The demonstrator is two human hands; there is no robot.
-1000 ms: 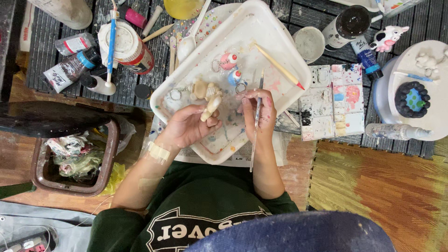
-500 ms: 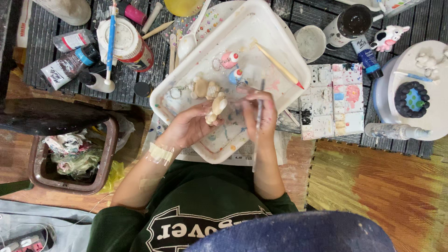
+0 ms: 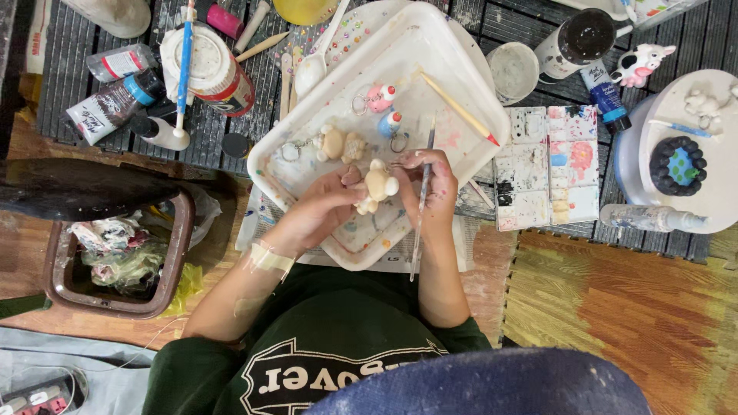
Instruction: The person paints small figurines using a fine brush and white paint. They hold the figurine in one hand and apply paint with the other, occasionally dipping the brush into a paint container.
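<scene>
My left hand (image 3: 327,207) holds a small cream-coloured bear figurine (image 3: 377,187) over a white plastic tray (image 3: 430,46). My right hand (image 3: 432,188) grips a thin paintbrush (image 3: 420,207) beside the figurine, its handle pointing back toward my body. Inside the tray lie a tan unpainted figurine (image 3: 338,144), a pink figurine (image 3: 379,97), a small blue and red one (image 3: 391,121) and a wooden pencil with a red tip (image 3: 457,107). A strip of tape sits around my left wrist.
A paint-stained palette (image 3: 547,165) lies right of the tray. Paint bottles (image 3: 111,104), a jar with a blue brush (image 3: 206,65), cups (image 3: 513,71) and a cow figurine (image 3: 639,65) crowd the slatted table. A round white stand (image 3: 692,146) is far right, a brown waste bin (image 3: 115,253) left.
My left hand turned the cream figurine and lifted it slightly toward my right hand; the brush stays close beside it.
</scene>
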